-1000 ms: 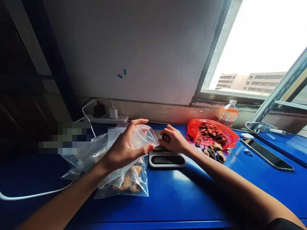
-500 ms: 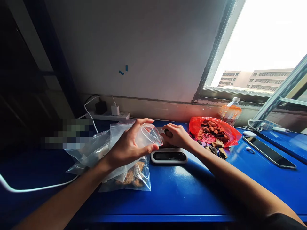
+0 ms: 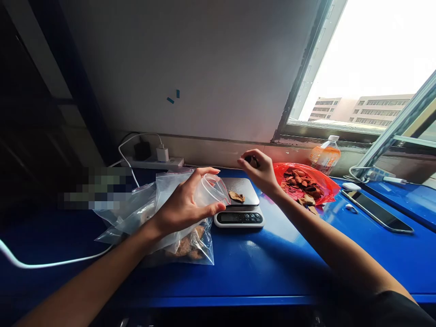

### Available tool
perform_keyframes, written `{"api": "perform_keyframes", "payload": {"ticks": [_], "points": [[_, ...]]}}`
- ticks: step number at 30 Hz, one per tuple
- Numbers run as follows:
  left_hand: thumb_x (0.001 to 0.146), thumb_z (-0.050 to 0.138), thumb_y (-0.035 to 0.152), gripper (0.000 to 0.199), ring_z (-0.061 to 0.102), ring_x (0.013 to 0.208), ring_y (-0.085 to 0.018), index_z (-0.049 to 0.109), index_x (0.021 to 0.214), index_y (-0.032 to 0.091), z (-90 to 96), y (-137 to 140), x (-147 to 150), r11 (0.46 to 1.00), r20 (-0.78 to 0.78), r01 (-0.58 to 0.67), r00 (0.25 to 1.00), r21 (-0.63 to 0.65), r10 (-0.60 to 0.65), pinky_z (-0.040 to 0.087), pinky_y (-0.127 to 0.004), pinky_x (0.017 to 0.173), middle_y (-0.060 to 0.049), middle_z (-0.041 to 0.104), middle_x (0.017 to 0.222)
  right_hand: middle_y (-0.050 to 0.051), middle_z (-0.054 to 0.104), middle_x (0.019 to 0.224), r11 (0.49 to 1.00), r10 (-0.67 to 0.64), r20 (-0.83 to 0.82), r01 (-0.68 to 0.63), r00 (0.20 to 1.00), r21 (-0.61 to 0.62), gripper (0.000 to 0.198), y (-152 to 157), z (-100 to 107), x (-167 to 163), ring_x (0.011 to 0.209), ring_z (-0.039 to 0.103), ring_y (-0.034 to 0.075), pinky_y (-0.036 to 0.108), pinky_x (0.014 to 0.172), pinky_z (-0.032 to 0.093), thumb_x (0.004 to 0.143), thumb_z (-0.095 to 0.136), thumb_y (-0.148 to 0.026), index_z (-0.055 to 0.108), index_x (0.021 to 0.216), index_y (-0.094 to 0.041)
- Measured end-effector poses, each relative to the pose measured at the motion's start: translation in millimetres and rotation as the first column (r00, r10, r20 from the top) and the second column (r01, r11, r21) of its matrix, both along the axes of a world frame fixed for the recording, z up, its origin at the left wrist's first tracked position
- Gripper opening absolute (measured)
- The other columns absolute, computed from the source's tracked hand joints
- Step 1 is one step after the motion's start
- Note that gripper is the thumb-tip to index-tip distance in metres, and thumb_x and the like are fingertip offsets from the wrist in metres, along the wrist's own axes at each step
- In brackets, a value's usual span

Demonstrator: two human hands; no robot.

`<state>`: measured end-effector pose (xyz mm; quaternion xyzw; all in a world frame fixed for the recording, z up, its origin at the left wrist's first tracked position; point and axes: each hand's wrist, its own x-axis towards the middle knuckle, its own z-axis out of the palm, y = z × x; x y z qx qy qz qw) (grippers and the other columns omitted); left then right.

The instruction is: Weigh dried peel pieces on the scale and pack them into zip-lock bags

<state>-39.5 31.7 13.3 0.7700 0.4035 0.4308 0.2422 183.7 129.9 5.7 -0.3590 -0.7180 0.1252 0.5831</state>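
Note:
My left hand (image 3: 190, 197) grips a clear zip bag (image 3: 213, 190), its mouth spread between thumb and fingers and facing right. Up and to the right, my right hand (image 3: 260, 170) is closed on a dark dried piece (image 3: 252, 161), partly hidden by the fingers. Between and below the hands stands a white kitchen scale (image 3: 240, 219) with a steel plate (image 3: 252, 193). One brown dried slice (image 3: 237, 196) lies on that plate. Under my left hand are further clear bags (image 3: 143, 209), one holding brown chunks (image 3: 189, 243).
On the right, an open red bag (image 3: 332, 188) holds several dried pieces, with a few pale ones (image 3: 307, 201) before it. Behind it stands an orange drink bottle (image 3: 326, 154). A phone (image 3: 378, 211) and earbud case (image 3: 351, 186) lie farther right. A power strip (image 3: 153, 162) sits along the wall.
My right hand has moved up and right, off the scale, with the dark piece in its fingers. The slice on the plate and the scale's buttons now show. My left hand stays nearly still.

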Motion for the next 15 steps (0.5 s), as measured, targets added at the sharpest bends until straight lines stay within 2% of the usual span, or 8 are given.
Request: {"api": "perform_keyframes", "payload": {"ticks": [2, 3, 5, 7, 9, 11, 15], "points": [[0.073, 0.078, 0.051, 0.066, 0.061, 0.116, -0.032, 0.049, 0.127, 0.026, -1.3, 1.2, -0.9, 1.000, -0.001, 0.000, 1.000, 0.015, 0.000, 0.050, -0.051, 0.099, -0.012, 0.064, 0.125, 0.001, 0.062, 0.073, 0.999, -0.032, 0.228, 0.022, 0.973, 0.045, 0.014, -7.3, -11.9, -3.1, 0.063, 0.051, 0.012, 0.026, 0.063, 0.042, 0.081, 0.063, -0.032, 0.062, 0.083, -0.019], [0.073, 0.078, 0.051, 0.067, 0.061, 0.116, -0.032, 0.048, 0.128, 0.026, -2.0, 1.8, -1.6, 1.000, 0.001, -0.001, 1.000, 0.025, 0.001, 0.050, -0.050, 0.099, -0.012, 0.064, 0.125, 0.002, 0.063, 0.074, 0.998, -0.055, 0.354, 0.036, 0.933, 0.060, 0.012, -11.5, -17.9, -4.9, 0.065, 0.052, 0.013, 0.026, 0.064, 0.042, 0.082, 0.061, -0.030, 0.063, 0.084, -0.019], [0.073, 0.078, 0.050, 0.069, 0.061, 0.116, -0.032, 0.047, 0.130, 0.027, -3.3, 2.8, -3.0, 1.000, 0.004, -0.002, 1.000, 0.027, 0.002, 0.050, -0.050, 0.099, -0.011, 0.064, 0.126, 0.005, 0.065, 0.078, 0.993, -0.113, 0.572, 0.084, 0.813, 0.077, 0.011, -19.9, -27.8, -9.0, 0.070, 0.056, 0.016, 0.028, 0.066, 0.041, 0.084, 0.059, -0.029, 0.064, 0.084, -0.019], [0.073, 0.078, 0.050, 0.069, 0.062, 0.115, -0.031, 0.047, 0.131, 0.027, -3.9, 3.2, -3.7, 1.000, 0.008, -0.005, 1.000, 0.022, 0.005, 0.050, -0.050, 0.099, -0.011, 0.064, 0.126, 0.007, 0.068, 0.082, 0.985, -0.163, 0.711, 0.150, 0.684, 0.081, 0.013, -26.0, -33.1, -13.2, 0.074, 0.058, 0.019, 0.029, 0.066, 0.039, 0.086, 0.056, -0.030, 0.064, 0.083, -0.020], [0.073, 0.078, 0.050, 0.069, 0.062, 0.115, -0.031, 0.047, 0.130, 0.027, -3.8, 3.1, -3.6, 1.000, 0.008, -0.005, 1.000, 0.020, 0.005, 0.050, -0.050, 0.100, -0.010, 0.065, 0.125, 0.009, 0.070, 0.083, 0.978, -0.177, 0.786, 0.197, 0.593, 0.072, 0.015, -29.5, -34.3, -16.7, 0.075, 0.060, 0.021, 0.030, 0.064, 0.037, 0.088, 0.054, -0.030, 0.064, 0.082, -0.020], [0.073, 0.078, 0.050, 0.068, 0.062, 0.116, -0.031, 0.047, 0.129, 0.027, -3.5, 3.0, -3.2, 1.000, 0.010, -0.001, 1.000, 0.023, 0.001, 0.049, -0.050, 0.101, -0.010, 0.065, 0.125, 0.009, 0.071, 0.082, 0.975, -0.176, 0.816, 0.209, 0.550, 0.070, 0.016, -31.0, -33.5, -18.9, 0.075, 0.062, 0.022, 0.030, 0.062, 0.034, 0.089, 0.053, -0.030, 0.063, 0.081, -0.021], [0.073, 0.078, 0.050, 0.068, 0.062, 0.115, -0.031, 0.047, 0.129, 0.027, -2.8, 2.8, -2.0, 1.000, 0.003, -0.003, 1.000, 0.024, 0.003, 0.049, -0.052, 0.101, -0.011, 0.065, 0.125, 0.007, 0.071, 0.075, 0.972, -0.187, 0.798, 0.224, 0.573, 0.067, 0.015, -30.0, -36.4, -17.6, 0.070, 0.062, 0.021, 0.029, 0.059, 0.030, 0.088, 0.052, -0.031, 0.063, 0.083, -0.020]]}}
